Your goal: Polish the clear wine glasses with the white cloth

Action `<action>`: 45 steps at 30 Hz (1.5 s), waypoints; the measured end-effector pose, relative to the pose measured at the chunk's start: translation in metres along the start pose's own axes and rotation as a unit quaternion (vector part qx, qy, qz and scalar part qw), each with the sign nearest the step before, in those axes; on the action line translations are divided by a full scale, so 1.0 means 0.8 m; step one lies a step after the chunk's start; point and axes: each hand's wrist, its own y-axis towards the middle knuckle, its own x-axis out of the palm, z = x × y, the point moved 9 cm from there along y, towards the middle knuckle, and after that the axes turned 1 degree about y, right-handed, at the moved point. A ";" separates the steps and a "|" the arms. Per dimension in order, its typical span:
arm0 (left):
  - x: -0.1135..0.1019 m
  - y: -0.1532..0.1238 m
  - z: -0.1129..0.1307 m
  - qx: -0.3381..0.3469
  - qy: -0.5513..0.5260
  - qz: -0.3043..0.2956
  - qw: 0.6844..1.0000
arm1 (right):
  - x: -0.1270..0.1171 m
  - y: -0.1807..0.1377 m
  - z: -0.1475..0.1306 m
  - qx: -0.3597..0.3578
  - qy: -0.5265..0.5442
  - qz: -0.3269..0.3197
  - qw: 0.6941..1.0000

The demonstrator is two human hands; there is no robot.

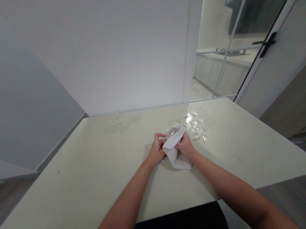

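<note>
A white cloth (174, 149) is bunched between my hands over the middle of the table. Inside its upper fold shows the clear bowl of a glass (173, 131), apparently a wine glass; the cloth and fingers hide the rest. My left hand (156, 150) curls its fingers round the left side of the wrapped glass. On the other side, my right hand (186, 146) is closed on the cloth, its fingertips partly tucked into the fabric. Just beyond my right hand stand several clear stemmed glasses (196, 126), grouped close together.
Another stemmed glass (118, 121) stands near the far edge, left of centre. The pale table (94, 181) meets a white wall (124, 58) at the back. To the right are a glazed partition and a door with a black handle (268, 44).
</note>
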 end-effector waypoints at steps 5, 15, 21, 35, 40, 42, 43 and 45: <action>0.016 -0.005 -0.023 -0.107 -0.087 -0.055 0.989 | 0.003 0.006 0.010 0.037 0.080 -0.015 0.996; -0.002 0.005 0.024 0.068 0.140 0.036 0.987 | -0.013 0.005 0.020 0.056 0.118 0.081 0.988; 0.009 -0.009 -0.025 -0.142 -0.042 -0.079 0.986 | 0.000 0.001 0.012 0.055 0.097 -0.008 0.994; -0.005 -0.004 0.000 -0.018 0.091 -0.022 0.995 | -0.009 0.005 0.023 0.071 0.028 -0.001 0.997; -0.004 -0.010 -0.018 -0.099 0.007 -0.117 0.988 | 0.000 0.007 0.002 -0.005 -0.049 -0.086 0.995; -0.012 -0.008 -0.009 -0.061 0.065 -0.090 0.992 | -0.001 0.007 0.001 -0.023 -0.061 -0.086 0.994; -0.017 -0.006 0.000 -0.026 0.113 -0.060 0.991 | -0.005 0.008 0.003 -0.025 -0.058 -0.072 0.995; -0.025 -0.006 0.023 0.060 0.230 0.006 0.971 | -0.014 0.010 0.012 -0.012 -0.043 -0.024 0.999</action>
